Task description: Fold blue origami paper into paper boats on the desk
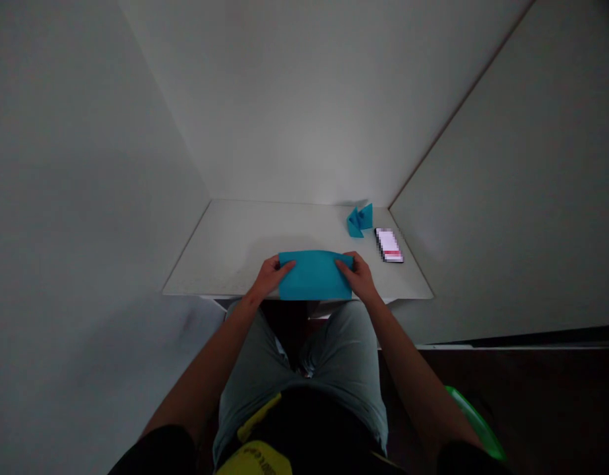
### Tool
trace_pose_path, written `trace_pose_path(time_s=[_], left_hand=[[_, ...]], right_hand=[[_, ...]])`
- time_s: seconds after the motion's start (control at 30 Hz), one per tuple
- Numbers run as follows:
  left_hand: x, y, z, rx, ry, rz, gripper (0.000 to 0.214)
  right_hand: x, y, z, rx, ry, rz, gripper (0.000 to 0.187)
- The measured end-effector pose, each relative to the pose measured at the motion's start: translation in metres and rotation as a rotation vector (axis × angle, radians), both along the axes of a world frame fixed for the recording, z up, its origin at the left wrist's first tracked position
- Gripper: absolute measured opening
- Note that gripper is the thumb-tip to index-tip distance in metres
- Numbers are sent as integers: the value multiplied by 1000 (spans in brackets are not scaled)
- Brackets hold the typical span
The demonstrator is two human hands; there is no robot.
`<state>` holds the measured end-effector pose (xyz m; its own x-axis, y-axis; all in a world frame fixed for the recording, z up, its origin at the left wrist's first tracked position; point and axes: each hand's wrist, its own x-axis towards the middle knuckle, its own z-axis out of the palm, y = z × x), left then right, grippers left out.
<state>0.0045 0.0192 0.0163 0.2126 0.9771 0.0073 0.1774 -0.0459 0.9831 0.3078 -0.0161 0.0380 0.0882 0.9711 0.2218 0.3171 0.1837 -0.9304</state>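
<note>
A blue sheet of paper (315,277) spans the space between my hands at the front edge of the white table (225,244). My left hand (273,272) pinches its left side, thumb on top and fingers behind. On the opposite side, my right hand (357,272) grips the upper right corner the same way. The sheet's lower edge reaches slightly past the table's edge, above my lap. Whether the paper is folded double, I cannot tell. The fingers under the sheet are hidden.
A folded blue paper figure (359,220) stands at the table's back right. Beside it lies a phone (389,245) with a lit, blurred screen. White walls (304,132) enclose the table at the back and sides. Something green (475,422) is low at the right.
</note>
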Motion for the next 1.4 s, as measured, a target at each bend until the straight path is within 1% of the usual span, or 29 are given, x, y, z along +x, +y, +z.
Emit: trace_pose_path(time_s=[0.07, 0.1, 0.13, 0.2, 0.27, 0.3, 0.37, 0.43, 0.5, 0.57, 0.63, 0.7, 0.8, 0.9, 1.03, 1.13, 1.2, 1.27, 1.33, 1.4], left_hand=[[2, 10, 8, 45, 7, 16, 58], [2, 14, 9, 85, 70, 22, 54], [3, 16, 9, 126, 169, 33, 48], [3, 18, 2, 200, 414, 51, 37], [3, 16, -9, 265, 613, 40, 29], [4, 14, -15, 308, 671, 20, 27], [4, 8, -24, 404, 727, -25, 26], [5, 0, -29, 501, 740, -98, 31], [5, -8, -31, 580, 744, -215, 40], [5, -16, -31, 622, 764, -314, 48], [4, -21, -32, 626, 794, -362, 53], [4, -23, -32, 615, 812, -375, 57], [4, -24, -32, 608, 819, -384, 60], [5, -22, -32, 596, 821, -373, 59], [4, -21, -32, 607, 779, -351, 47], [-1, -25, -31, 633, 739, -351, 37], [-9, -31, -31, 642, 731, -354, 39], [-21, -37, -32, 646, 730, -375, 54], [-33, -43, -35, 651, 725, -394, 65], [-43, -46, -37, 655, 706, -400, 63]], right_hand=[[0, 10, -6, -19, 45, 30, 44], [0, 14, -13, -19, 24, 31, 43], [0, 17, -21, -18, -40, 28, 40], [0, 20, -39, -17, -227, 40, 31], [-1, 20, -54, 31, -398, 68, 22], [-1, 19, -59, 69, -465, 94, 22], [-1, 15, -64, 145, -556, 150, 26], [-1, 11, -64, 191, -605, 209, 34], [-1, 9, -62, 204, -638, 256, 41], [0, 6, -59, 200, -668, 314, 44], [0, 3, -57, 190, -712, 371, 43], [0, -3, -54, 181, -768, 417, 46], [0, -15, -51, 176, -836, 458, 62], [-1, -24, -51, 179, -883, 467, 75], [1, -26, -54, 180, -923, 503, 104], [4, -25, -57, 172, -955, 545, 116], [6, -26, -59, 171, -966, 545, 118], [7, -28, -60, 173, -964, 541, 115], [8, -29, -60, 176, -950, 545, 107], [8, -29, -59, 181, -921, 541, 97]])
